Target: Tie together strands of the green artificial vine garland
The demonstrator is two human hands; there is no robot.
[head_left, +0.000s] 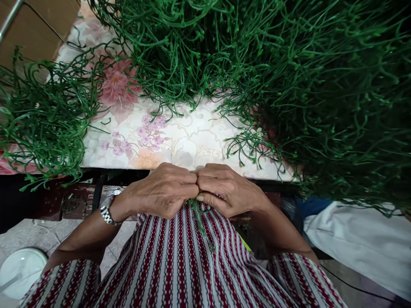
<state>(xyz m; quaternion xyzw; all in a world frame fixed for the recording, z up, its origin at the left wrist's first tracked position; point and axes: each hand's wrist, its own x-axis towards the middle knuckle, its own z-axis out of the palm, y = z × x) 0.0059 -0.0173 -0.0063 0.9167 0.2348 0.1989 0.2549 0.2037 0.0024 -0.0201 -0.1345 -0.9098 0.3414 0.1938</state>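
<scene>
My left hand [168,190] and my right hand [226,188] meet knuckle to knuckle at the table's front edge, both closed. From beneath the fingers hangs a green plastic stem [199,218], its thin branches dangling over my striped shirt. My curled fingers hide the part of it that is gripped. On the right, a small sprig of green stems [247,143] lies just beyond my right hand. A large heap of the same branching green stems [192,51] covers the back and right of the table. Another pile of green stems [48,115] sits at the left, overhanging the edge.
A floral tablecloth [192,137] covers the table. At the upper left stands a cardboard box [48,21] with a metal rod [11,19] by it. White cloth [356,239] hangs at the lower right. A round white object [24,271] is on the lower left, near the floor.
</scene>
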